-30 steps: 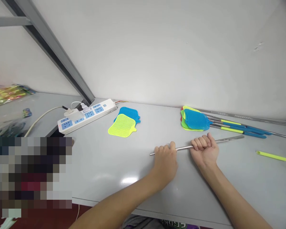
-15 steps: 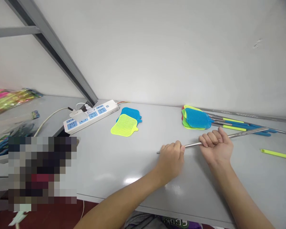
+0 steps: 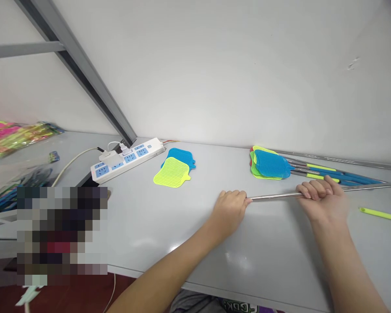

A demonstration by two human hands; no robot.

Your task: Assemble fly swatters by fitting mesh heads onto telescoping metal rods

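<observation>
Right, nearest first: both bare hands are closed on one slim metal rod [image 3: 273, 197], centre-right of frame, just above the grey table [image 3: 140, 234]. Left hand [image 3: 228, 213] wraps its left end, back of hand up, tip hidden in the fist; right hand [image 3: 326, 202] has fingers curled over it further right, inner wrist toward camera. Bare rod shows between the fists. Long axis runs across the frame, near level, right side slightly higher. Its right stretch overlaps the swatter handles in view; can't tell if they touch or exactly where it ends. Lime-green handle sleeve [image 3: 382, 215] lies at right edge, nearer the right hand, open end facing left. Loose lime mesh swatter head [image 3: 171, 172] sits up-left of the left hand, the nearer one, well apart, neck tab pointing right; blue mesh heads [image 3: 182, 154] are partly under it. Past the right hand: stacked fly swatters [image 3: 273, 164], heads left, handles right. Power strip [image 3: 127, 161] left of centre. Wall [image 3: 215, 78] behind.
</observation>
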